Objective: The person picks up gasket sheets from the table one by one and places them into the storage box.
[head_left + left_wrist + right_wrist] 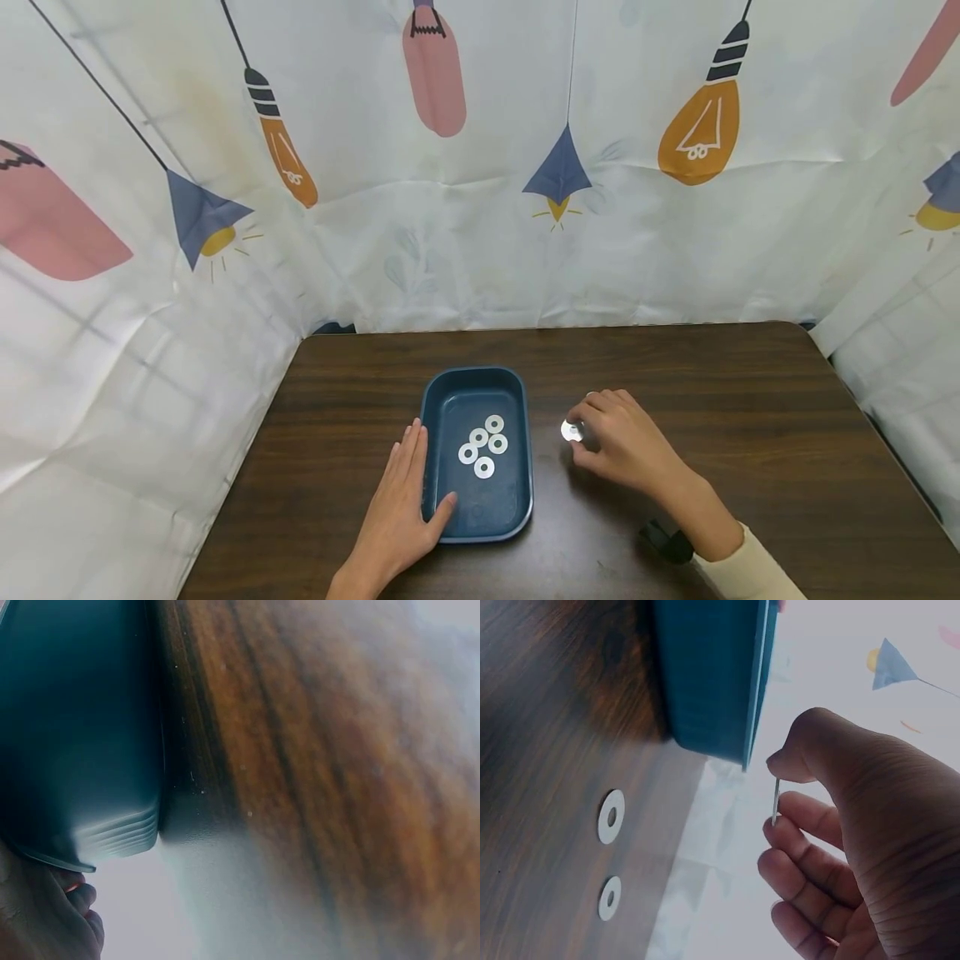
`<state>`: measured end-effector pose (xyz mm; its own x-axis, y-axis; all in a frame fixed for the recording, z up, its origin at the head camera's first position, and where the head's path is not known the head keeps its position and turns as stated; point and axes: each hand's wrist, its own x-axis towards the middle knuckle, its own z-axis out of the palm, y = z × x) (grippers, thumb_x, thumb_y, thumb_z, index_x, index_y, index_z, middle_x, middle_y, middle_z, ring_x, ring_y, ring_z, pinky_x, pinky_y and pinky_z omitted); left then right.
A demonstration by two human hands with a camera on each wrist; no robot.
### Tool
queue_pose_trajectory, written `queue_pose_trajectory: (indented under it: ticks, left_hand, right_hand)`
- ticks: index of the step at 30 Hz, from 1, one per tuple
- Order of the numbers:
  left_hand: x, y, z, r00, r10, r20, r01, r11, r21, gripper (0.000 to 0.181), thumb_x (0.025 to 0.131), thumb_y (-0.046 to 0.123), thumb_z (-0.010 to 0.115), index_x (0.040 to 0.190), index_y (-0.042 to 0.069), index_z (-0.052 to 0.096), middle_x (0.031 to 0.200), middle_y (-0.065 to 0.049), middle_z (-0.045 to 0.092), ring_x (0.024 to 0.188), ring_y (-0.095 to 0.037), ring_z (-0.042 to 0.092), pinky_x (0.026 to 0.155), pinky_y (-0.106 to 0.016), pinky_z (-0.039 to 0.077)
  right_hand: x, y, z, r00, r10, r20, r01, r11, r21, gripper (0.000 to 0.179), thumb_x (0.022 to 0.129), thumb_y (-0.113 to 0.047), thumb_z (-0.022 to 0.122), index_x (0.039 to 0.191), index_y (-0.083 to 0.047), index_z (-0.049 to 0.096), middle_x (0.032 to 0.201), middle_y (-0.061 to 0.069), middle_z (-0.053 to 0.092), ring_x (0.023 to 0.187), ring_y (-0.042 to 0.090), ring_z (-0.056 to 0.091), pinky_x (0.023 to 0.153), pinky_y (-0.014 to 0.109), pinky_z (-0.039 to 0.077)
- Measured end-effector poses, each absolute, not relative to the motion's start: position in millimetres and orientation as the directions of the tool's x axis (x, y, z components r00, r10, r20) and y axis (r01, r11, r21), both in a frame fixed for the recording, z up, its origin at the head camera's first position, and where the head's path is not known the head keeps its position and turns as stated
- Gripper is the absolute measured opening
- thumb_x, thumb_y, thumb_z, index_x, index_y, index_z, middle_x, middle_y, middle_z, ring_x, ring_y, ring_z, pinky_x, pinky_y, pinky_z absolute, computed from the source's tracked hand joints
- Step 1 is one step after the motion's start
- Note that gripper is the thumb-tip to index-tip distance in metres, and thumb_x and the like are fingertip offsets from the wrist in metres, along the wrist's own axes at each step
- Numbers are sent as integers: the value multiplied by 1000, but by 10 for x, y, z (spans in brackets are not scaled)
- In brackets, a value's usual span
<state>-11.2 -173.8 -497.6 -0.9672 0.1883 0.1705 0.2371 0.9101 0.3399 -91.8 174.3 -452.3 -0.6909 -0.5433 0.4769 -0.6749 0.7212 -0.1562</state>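
A dark blue tray [480, 521] lies on the table with several silver flat washers [483, 467] on its floor. My left hand [397, 508] rests against the tray's left side, fingers straight along the outside and thumb over the near part of the rim. In the left wrist view that hand [41, 915] is partly hidden by the tray [82, 735]. Right of the tray, my right hand [626, 442] pinches one washer [572, 430]. The right wrist view has this held washer [775, 801] edge-on between the thumb and fingers of the hand [855, 825].
Two loose washers, a larger one [611, 817] and a smaller one [610, 898], lie on the brown wood-grain table [750, 417]. A white curtain [480, 250] printed with lamps hangs behind and beside it. A black device [666, 542] is on the right wrist.
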Motion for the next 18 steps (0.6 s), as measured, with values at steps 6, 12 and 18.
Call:
queue_pose_trajectory:
  ticks: [6,12,18]
  left_hand:
    - [-102,-1740,-4967,-965,190,181,242,910,336,101,92,42,76,168,3,23,178,-15,21,164,-35,26,130,-14,-14]
    - [-105,-1739,-4973,-968,186,170,235,909,344,101,92,42,76,168,4,22,179,-13,20,165,-34,26,129,-13,-15]
    - [-110,-1740,-4982,-968,185,167,233,908,349,101,92,42,76,168,4,22,179,-12,18,165,-34,25,129,-13,-15]
  right_hand:
    - [-932,1678,-4472,-681,-561,472,-691,705,-160,25,74,-22,87,95,-14,76,92,-4,72,87,16,64,85,38,54]
    - [-934,1611,-4402,-688,-572,446,-690,706,-160,25,76,-24,87,96,-15,76,93,-4,72,90,16,63,86,37,53]
    - [-933,1542,-4373,-693,-589,416,-696,696,-174,23,78,-25,86,98,-17,78,95,-5,73,94,17,65,89,37,52]
